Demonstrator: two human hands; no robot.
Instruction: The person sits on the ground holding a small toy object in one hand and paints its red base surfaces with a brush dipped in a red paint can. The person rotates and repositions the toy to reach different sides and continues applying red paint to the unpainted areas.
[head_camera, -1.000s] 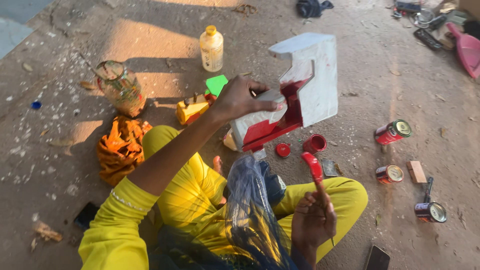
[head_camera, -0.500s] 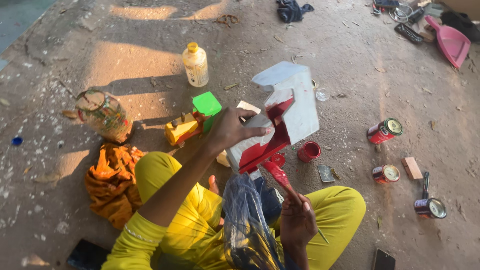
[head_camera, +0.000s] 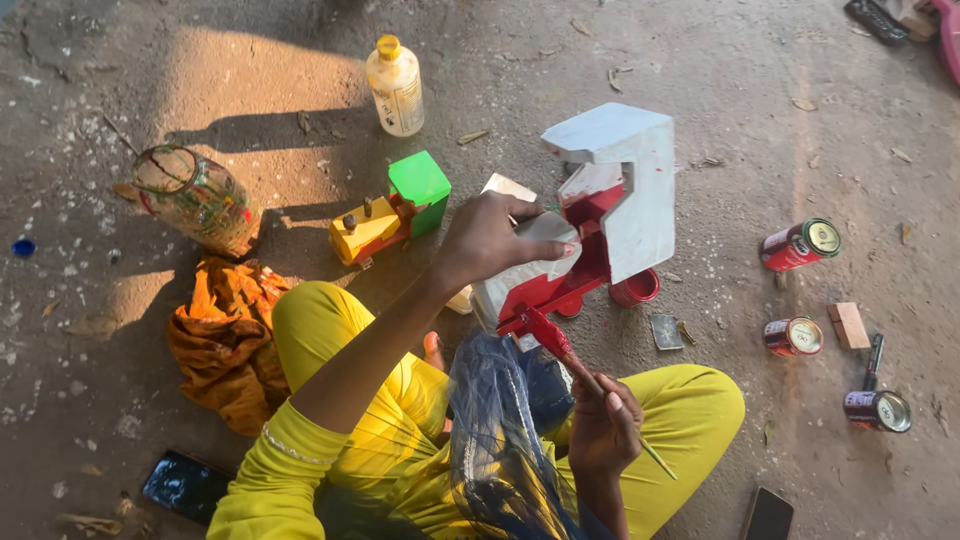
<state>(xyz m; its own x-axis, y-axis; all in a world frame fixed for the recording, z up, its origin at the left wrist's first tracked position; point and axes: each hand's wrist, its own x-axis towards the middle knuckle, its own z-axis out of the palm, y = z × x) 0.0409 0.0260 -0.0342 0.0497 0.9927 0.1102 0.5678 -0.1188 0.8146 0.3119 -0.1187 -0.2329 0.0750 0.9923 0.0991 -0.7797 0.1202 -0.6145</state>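
On the dusty concrete floor (head_camera: 700, 90), your left hand (head_camera: 495, 240) grips the white-and-red wooden toy (head_camera: 600, 215) at centre, standing upright. Your right hand (head_camera: 602, 430) clamps a paintbrush (head_camera: 565, 350) slanting up-left, tip touching the toy's base.

left hand (head_camera: 490, 240) grips a white wooden toy (head_camera: 600, 215); right hand (head_camera: 600, 430) brushes red paint on it.

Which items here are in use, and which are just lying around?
In use: white wooden toy in left hand; red-tipped paintbrush in right hand; red paint pot.
Lying about: plastic bottle, yellow-green toy, orange cloth, tins.
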